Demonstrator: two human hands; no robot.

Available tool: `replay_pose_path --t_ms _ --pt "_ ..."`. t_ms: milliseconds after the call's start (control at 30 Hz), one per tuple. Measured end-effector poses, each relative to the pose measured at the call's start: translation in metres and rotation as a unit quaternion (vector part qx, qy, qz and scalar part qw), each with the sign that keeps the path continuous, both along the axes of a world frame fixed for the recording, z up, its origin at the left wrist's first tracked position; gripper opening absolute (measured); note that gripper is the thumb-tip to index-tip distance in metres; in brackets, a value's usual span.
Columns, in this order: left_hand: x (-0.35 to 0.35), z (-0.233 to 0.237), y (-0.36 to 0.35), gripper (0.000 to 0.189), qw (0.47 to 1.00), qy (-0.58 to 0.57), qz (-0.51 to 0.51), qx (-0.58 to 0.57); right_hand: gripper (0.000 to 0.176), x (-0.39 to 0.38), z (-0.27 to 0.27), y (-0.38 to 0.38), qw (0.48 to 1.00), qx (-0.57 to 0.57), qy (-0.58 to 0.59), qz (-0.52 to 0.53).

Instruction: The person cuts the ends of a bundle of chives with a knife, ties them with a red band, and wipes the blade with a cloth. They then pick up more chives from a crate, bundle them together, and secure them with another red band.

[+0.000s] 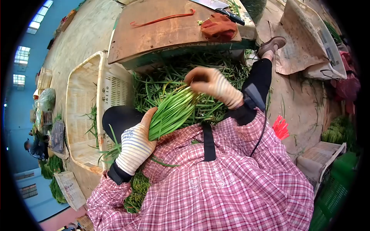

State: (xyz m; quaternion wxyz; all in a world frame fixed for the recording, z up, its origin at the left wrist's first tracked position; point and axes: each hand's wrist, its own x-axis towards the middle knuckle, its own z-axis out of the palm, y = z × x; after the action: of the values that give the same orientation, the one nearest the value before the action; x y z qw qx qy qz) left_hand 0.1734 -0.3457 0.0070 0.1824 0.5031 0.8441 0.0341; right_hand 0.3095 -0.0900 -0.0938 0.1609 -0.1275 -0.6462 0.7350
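Observation:
My left hand [135, 144], in a white knit glove with tan fingers, is closed around the leafy end of a bunch of garlic chives [173, 113]. The bunch slants up to the right across my lap, its pale cut ends uppermost. At those ends is my right hand [212, 85], gloved alike, with curled fingers smeared by motion. Whether they grip any stems I cannot make out. Below the bunch, a thick heap of loose green leaves [158, 86] lies between my legs.
Ahead stands a low wooden table [162, 34] with a red strap [165, 17], a bundled rust-coloured cloth [219, 27] and a black-handled knife [230, 16]. To my left is a white plastic crate [115, 84]. Red strips [280, 128] and a green crate [335, 188] lie right.

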Motion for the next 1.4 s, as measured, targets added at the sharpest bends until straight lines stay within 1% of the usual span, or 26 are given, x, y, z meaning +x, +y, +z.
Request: replay_pose_path --t_ms 33,67,133,167,200,267,300,333,500,600,667,733,833,867,933,1033,1067,1133,1200,1233,1267,1300,1333,1367,1400 --pt "-0.001 0.0 0.0 0.081 1.0 -0.001 -0.002 0.0 0.024 -0.005 -0.006 -0.003 0.997 0.049 -0.022 0.049" --pt "-0.002 -0.001 -0.002 0.083 1.0 -0.002 -0.004 -0.002 0.026 -0.006 -0.013 0.0 0.996 0.071 -0.022 0.044" --pt "-0.004 -0.002 -0.008 0.084 1.0 0.003 0.003 -0.01 0.025 0.001 -0.018 0.017 0.981 0.161 -0.088 -0.059" --pt "-0.004 -0.003 -0.011 0.084 1.0 0.009 0.014 -0.015 0.023 0.008 -0.015 0.021 0.993 0.062 -0.065 -0.079" --pt "-0.005 -0.004 -0.012 0.083 0.999 0.016 0.024 -0.019 0.024 0.008 -0.021 0.018 0.997 -0.019 -0.031 -0.075" --pt "-0.004 -0.008 -0.011 0.083 1.0 0.027 0.014 -0.005 0.028 0.001 -0.026 0.005 0.998 0.05 -0.023 -0.04" --pt "-0.003 -0.008 -0.008 0.084 1.0 0.025 0.01 -0.004 0.032 0.0 -0.02 -0.002 0.992 0.117 -0.045 -0.023" --pt "-0.002 -0.008 -0.005 0.084 1.0 0.024 0.007 -0.003 0.032 -0.003 -0.025 -0.007 0.99 0.117 -0.081 -0.022" --pt "-0.003 -0.011 -0.005 0.086 0.999 0.033 0.008 -0.026 0.031 -0.003 -0.036 -0.006 0.991 0.075 -0.087 -0.073" --pt "-0.006 -0.016 -0.007 0.087 0.999 0.035 0.006 -0.023 0.035 0.003 -0.033 -0.006 0.999 -0.002 -0.01 -0.048" --pt "-0.007 -0.021 -0.008 0.088 0.999 0.043 -0.01 -0.01 0.034 -0.003 -0.028 -0.01 0.987 0.116 -0.101 -0.041" --pt "-0.006 -0.025 -0.006 0.089 0.998 0.054 -0.016 -0.005 0.03 -0.009 -0.037 -0.015 0.974 0.169 -0.124 -0.082" --pt "-0.007 -0.022 -0.005 0.09 0.998 0.055 -0.008 -0.014 0.025 -0.007 -0.041 -0.017 0.971 0.173 -0.082 -0.144" --pt "-0.007 -0.02 -0.005 0.091 0.998 0.053 -0.003 -0.02 0.022 -0.008 -0.045 -0.015 0.986 0.071 -0.06 -0.136" --pt "-0.006 -0.018 -0.005 0.089 0.998 0.057 0.01 -0.019 0.023 0.003 -0.048 -0.01 0.989 -0.085 -0.062 -0.105" --pt "-0.005 -0.02 -0.003 0.09 0.998 0.064 0.007 -0.007 0.026 -0.004 -0.052 -0.021 0.993 0.036 -0.007 -0.109" --pt "-0.005 -0.02 -0.003 0.091 0.998 0.066 0.002 -0.002 0.028 -0.003 -0.041 -0.023 0.991 0.07 -0.042 -0.102" --pt "-0.004 -0.018 -0.003 0.09 0.997 0.073 -0.014 -0.002 0.024 -0.007 -0.051 -0.022 0.985 0.093 -0.039 -0.142" --pt "-0.007 -0.015 -0.007 0.092 0.996 0.083 -0.028 0.006 0.019 0.007 -0.039 -0.012 0.983 -0.069 -0.101 -0.135" --pt "-0.009 -0.015 -0.011 0.094 0.995 0.086 -0.037 0.014 0.016 0.009 -0.05 -0.004 0.977 -0.105 -0.058 -0.178" --pt "-0.01 -0.016 -0.016 0.096 0.995 0.088 -0.045 0.021 0.019 0.014 -0.065 0.01 0.976 -0.132 -0.065 -0.158" --pt "-0.012 -0.019 -0.019 0.097 0.992 0.096 -0.062 0.051 0.021 0.012 -0.047 0.009 0.973 -0.154 -0.086 -0.151" --pt "-0.011 -0.018 -0.017 0.097 0.992 0.099 -0.069 0.047 0.024 0.01 -0.026 0.006 0.967 -0.177 -0.108 -0.145" --pt "-0.009 -0.016 -0.015 0.098 0.991 0.101 -0.077 0.042 0.027 0.01 -0.019 0.005 0.986 -0.11 -0.104 -0.065" --pt "-0.008 -0.014 -0.013 0.098 0.99 0.105 -0.084 0.039 0.029 0.007 -0.015 0.006 0.994 -0.04 -0.097 0.016"
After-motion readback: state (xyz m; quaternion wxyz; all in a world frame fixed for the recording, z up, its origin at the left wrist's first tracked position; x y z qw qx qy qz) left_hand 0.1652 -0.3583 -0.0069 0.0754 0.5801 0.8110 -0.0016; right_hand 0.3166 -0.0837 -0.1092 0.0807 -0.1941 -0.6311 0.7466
